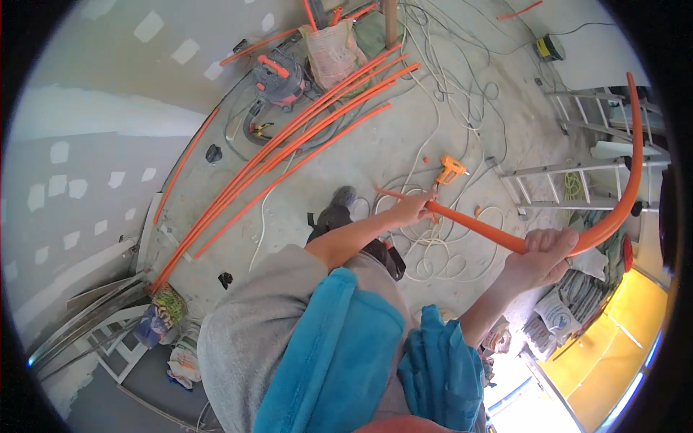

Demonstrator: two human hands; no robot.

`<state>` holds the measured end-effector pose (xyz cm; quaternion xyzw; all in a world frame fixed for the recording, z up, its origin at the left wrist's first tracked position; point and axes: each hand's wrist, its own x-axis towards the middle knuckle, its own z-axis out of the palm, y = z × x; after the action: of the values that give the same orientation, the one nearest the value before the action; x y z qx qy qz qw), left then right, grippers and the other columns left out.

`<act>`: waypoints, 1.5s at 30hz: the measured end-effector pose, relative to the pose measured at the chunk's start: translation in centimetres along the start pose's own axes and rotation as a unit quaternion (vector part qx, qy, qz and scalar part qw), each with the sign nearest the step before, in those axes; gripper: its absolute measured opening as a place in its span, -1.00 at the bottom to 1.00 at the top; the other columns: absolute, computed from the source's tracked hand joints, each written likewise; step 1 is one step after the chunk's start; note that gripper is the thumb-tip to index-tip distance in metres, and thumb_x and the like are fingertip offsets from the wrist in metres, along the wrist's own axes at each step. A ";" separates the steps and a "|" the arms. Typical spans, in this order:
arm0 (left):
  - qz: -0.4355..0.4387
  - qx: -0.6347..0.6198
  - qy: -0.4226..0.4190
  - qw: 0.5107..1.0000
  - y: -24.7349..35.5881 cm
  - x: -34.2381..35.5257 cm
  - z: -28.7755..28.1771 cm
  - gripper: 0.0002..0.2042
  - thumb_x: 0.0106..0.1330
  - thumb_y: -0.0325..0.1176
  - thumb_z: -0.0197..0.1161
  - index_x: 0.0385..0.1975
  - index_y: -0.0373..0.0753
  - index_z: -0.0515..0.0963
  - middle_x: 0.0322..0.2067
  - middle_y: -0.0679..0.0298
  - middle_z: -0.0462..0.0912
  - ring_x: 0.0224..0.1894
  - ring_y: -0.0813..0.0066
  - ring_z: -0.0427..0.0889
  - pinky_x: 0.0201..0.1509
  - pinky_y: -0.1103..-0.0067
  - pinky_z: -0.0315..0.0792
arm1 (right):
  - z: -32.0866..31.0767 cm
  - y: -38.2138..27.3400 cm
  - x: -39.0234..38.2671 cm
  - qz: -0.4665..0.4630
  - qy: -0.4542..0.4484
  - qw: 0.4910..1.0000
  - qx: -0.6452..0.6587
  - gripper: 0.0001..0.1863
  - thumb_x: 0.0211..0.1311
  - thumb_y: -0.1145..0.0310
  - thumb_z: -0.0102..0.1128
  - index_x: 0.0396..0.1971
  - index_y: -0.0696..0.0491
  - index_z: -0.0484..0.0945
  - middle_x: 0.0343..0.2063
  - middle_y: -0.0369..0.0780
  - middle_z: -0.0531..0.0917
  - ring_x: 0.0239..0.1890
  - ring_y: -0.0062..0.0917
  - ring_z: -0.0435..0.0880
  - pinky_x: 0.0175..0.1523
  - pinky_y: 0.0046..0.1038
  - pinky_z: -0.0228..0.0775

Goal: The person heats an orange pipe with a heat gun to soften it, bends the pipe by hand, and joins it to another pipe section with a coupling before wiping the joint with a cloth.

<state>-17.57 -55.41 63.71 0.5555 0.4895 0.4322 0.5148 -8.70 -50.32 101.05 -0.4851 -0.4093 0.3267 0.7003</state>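
A long orange plastic conduit pipe (480,229) runs across in front of me, straight on the left and curving strongly upward at its right end. My left hand (413,208) is closed around its narrower-looking left part, with a short length of the pipe poking out past the fingers. Farther right, my right hand (543,258) wraps the pipe just before the curve, knuckles and thumb showing. Just beyond my left hand is an orange heat gun (452,170), its nozzle turned to the right, apparently lying on the floor.
Several straight orange pipes (278,154) lie bundled on the floor at left. Beyond them stand a vacuum cleaner (280,81) and a pale sack (335,58). Loose cables (447,268) coil over the concrete floor. A ladder (577,167) and stacked bags (559,312) are at right.
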 end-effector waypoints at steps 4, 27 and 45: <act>0.063 0.000 -0.018 0.998 -1.5 1.0 0.2 -0.67 0.28 -0.48 0.38 0.02 -0.23 0.53 -0.16 0.12 0.68 -0.03 0.15 0.69 0.01 0.26 0.50 | 1.5 0.1 0.0 0.010 0.027 0.999 -0.039 -0.66 0.52 0.19 0.20 -0.47 -0.02 0.36 -0.69 -0.45 0.23 -0.71 -0.79 0.16 -0.62 -0.65 -0.02; -0.020 -0.093 -0.040 0.995 0.4 3.7 2.9 -0.79 0.30 -0.24 0.39 -0.29 -0.24 0.60 -0.43 0.17 0.63 -0.29 0.27 0.64 -0.15 0.36 0.46 | 0.0 0.1 0.8 -0.039 -0.030 0.996 -0.070 -0.58 0.57 0.07 0.07 -0.49 -0.01 0.31 -0.70 -0.44 0.12 -0.74 -0.79 0.05 -0.66 -0.65 -0.09; 0.042 -0.013 0.062 0.997 -5.6 6.4 9.5 -0.72 0.07 -0.22 0.50 -0.43 -0.22 0.54 -0.49 0.09 0.61 -0.36 0.02 0.66 -0.28 0.20 0.44 | -0.2 0.4 0.8 -0.086 -0.010 0.987 -0.137 -0.65 0.51 0.13 0.04 -0.47 -0.01 0.30 -0.64 -0.42 0.05 -0.69 -0.70 -0.01 -0.63 -0.59 -0.19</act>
<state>-7.85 -50.55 57.08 0.5407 0.4911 0.4938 0.4718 -8.20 -49.59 100.83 -0.5357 -0.4976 0.2114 0.6487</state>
